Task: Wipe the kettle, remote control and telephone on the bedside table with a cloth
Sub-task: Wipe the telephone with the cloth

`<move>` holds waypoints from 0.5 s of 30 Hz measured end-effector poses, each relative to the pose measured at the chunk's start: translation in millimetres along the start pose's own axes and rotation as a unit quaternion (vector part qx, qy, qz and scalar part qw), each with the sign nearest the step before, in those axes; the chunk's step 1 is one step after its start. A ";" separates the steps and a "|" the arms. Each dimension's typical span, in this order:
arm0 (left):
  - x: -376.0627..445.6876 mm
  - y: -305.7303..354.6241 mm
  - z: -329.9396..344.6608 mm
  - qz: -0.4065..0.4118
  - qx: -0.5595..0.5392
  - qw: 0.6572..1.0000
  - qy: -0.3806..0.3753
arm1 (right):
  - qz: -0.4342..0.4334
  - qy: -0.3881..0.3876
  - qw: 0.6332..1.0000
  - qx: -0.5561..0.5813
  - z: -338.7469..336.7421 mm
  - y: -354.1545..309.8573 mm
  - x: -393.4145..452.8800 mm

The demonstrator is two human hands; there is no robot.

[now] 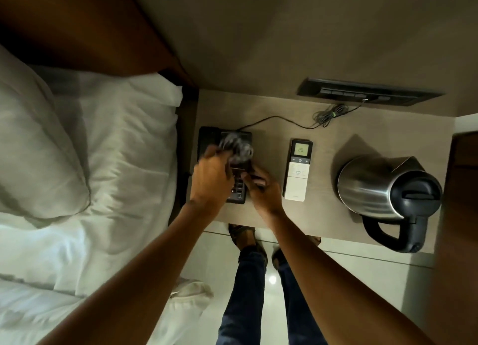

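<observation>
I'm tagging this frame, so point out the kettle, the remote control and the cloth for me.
kettle (367,187): head view, on its steel body.
remote control (300,150): head view, on its lit display.
cloth (239,148): head view, on the bunched grey part above the left hand (210,179).

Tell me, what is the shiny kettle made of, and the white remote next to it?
The kettle body looks like brushed steel: silvery, with soft streaky reflections. Its lid and handle look like matte black plastic. The remote seems to be smooth white plastic with a dark top part holding a small glowing screen; its buttons are too blurred to judge.
</observation>
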State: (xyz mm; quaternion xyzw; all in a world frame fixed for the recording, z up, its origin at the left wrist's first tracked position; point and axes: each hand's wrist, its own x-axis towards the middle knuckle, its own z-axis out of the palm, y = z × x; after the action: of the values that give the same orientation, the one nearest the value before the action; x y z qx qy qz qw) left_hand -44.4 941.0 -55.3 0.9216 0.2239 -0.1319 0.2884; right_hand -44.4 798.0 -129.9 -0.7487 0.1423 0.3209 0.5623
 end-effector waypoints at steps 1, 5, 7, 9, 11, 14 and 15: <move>11.6 3.3 -0.6 0.014 0.011 0.999 0.027 | 0.008 0.002 1.000 0.012 1.4 1.5 0.1; 19.5 15.9 18.4 -0.010 0.095 0.995 -0.039 | 0.036 0.008 0.998 0.055 5.7 4.4 2.0; -1.8 12.9 29.7 -0.007 0.124 0.990 -0.071 | 0.048 0.001 0.996 0.079 3.1 4.9 3.8; -32.8 2.8 35.9 -0.019 0.108 0.991 -0.073 | 0.093 -0.018 0.987 0.127 -1.0 5.8 5.1; -63.2 -7.9 37.9 -0.035 0.073 0.995 -0.065 | 0.120 -0.035 0.981 0.149 -4.3 5.0 3.5; -76.1 -11.3 32.7 -0.088 -0.011 0.995 -0.040 | 0.119 -0.039 0.978 0.168 -5.4 3.5 2.7; -69.2 -7.1 29.6 -0.088 -0.020 0.996 -0.017 | 0.122 -0.033 0.976 0.178 -4.3 3.6 2.1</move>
State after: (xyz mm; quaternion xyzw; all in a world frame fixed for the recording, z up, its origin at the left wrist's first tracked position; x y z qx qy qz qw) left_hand -111.1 905.4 -56.5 0.8898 0.3020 -0.1685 0.2977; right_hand -43.5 793.1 -133.2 -0.6030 0.2687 0.3808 0.6474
